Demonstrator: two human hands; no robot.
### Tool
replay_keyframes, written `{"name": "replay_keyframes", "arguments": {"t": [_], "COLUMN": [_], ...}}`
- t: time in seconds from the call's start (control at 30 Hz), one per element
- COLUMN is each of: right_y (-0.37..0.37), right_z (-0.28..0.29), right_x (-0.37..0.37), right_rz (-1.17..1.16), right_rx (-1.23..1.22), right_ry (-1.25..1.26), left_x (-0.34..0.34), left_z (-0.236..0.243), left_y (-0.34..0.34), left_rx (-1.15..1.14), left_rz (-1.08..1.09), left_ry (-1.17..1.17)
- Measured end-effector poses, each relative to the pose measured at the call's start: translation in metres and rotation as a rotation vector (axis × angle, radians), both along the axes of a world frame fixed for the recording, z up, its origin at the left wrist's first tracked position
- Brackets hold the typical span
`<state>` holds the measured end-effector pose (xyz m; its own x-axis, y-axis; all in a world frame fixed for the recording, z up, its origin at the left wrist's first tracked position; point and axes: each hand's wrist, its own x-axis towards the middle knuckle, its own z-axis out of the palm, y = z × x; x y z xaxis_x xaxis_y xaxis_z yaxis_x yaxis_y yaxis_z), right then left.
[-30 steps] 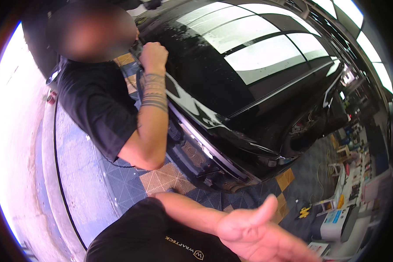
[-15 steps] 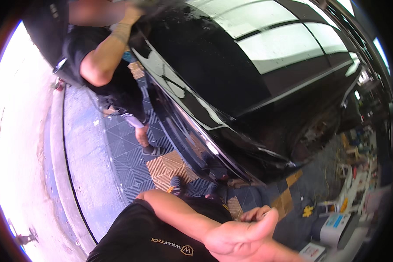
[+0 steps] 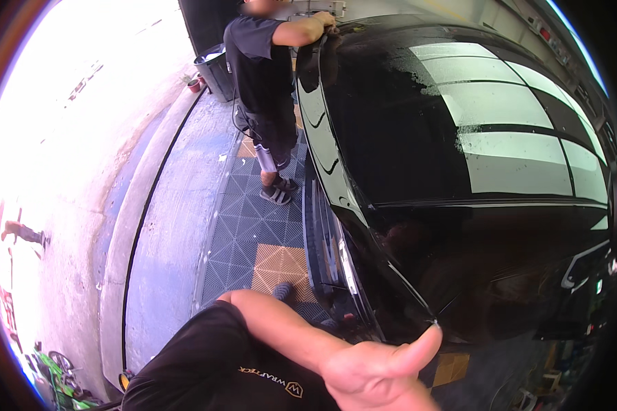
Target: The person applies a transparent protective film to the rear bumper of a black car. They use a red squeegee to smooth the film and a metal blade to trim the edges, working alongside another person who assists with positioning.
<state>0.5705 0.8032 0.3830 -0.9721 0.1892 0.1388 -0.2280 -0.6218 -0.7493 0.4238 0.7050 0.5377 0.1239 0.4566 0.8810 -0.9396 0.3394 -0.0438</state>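
Note:
My left hand (image 3: 384,370) is raised at the bottom middle, thumb apart and palm partly showing, with nothing visible in it; the other fingers run toward the lower edge. It is in front of a glossy black car (image 3: 397,123), near the lower corner of its panel. The car surface carries bright window reflections and some wet-looking patches. My right hand is not visible. A co-worker (image 3: 260,75) in a dark T-shirt stands at the car's far left end, a hand (image 3: 322,22) at the top edge of the panel.
Interlocking grey and tan floor tiles (image 3: 236,226) run beside the car, next to a concrete kerb (image 3: 127,260). A dark bin (image 3: 216,79) and small pot (image 3: 193,85) stand behind the co-worker. A person's legs (image 3: 24,233) and a green wheeled object (image 3: 62,377) show at the left.
The view has swung, so the co-worker appears farther away and higher up, standing beside the car's end. My right hand, glimpsed half a second ago behind my left, is out of sight.

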Motion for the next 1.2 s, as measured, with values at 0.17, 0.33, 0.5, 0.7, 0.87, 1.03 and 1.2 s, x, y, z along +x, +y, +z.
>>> {"name": "replay_keyframes", "arguments": {"t": [0.17,0.33,0.5,0.7,0.87,1.03,1.2], "right_y": [0.019,0.033,0.011,-0.027,-0.039,-0.042,-0.037], "right_z": [-0.014,-0.023,-0.006,-0.006,0.015,0.042,0.046], "right_x": [0.013,0.014,0.008,0.009,-0.006,-0.027,-0.045], "right_rz": [-0.113,-0.12,0.019,-0.395,-0.52,-0.752,-1.019], "right_rx": [0.028,-0.276,-0.313,0.167,0.432,0.619,0.818], "right_ry": [-0.335,-0.247,-0.06,-0.021,-0.217,-0.325,-0.516], "left_x": [0.021,0.015,-0.086,-0.185,-0.224,-0.233,-0.229], "left_z": [-0.006,0.005,-0.001,0.006,0.0,-0.003,-0.005], "left_y": [0.017,0.022,-0.01,-0.044,-0.014,0.011,0.032], "left_rx": [-0.145,-0.056,-0.3,-0.307,-0.073,0.316,0.553], "left_rz": [0.091,0.394,1.225,2.025,1.925,1.855,1.87], "left_ry": [0.116,0.344,1.169,2.069,2.305,2.337,2.216]}}
